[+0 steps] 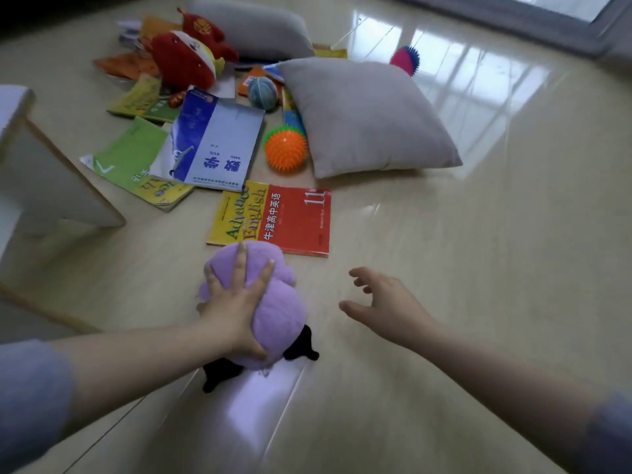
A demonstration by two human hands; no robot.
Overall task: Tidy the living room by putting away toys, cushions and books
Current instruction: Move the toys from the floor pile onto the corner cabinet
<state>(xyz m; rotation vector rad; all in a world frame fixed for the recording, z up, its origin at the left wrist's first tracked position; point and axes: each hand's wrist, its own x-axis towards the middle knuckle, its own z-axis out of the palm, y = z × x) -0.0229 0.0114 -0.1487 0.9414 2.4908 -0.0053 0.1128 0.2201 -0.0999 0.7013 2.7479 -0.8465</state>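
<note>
From the head camera, the left hand [236,302] has its grip clamped on a purple plush toy [278,313], fingers spread over the top and thumb curled under the near side. The toy is low over the glossy floor [478,268]; whether it rests there or is just lifted I cannot tell. Its far end overlaps the near edge of a red-and-yellow English textbook [290,217]. The right hand [386,302] hovers just beside the toy with its grip apart, fingers loosely bent and holding nothing. The tidying looks barely begun, since nearly everything is scattered on the floor beyond: a blue-and-white book [215,145] lying over a green book [133,155], more books behind them, an orange spiky ball [285,148] touching a grey cushion [366,114], a striped ball [262,93], a second grey cushion [253,25] farther back, a red plush toy [184,59], and a pink-and-blue spiky ball [405,59]. A white piece of furniture [41,172] stands at the left. No toy, cushion or book appears put away in this view.
</note>
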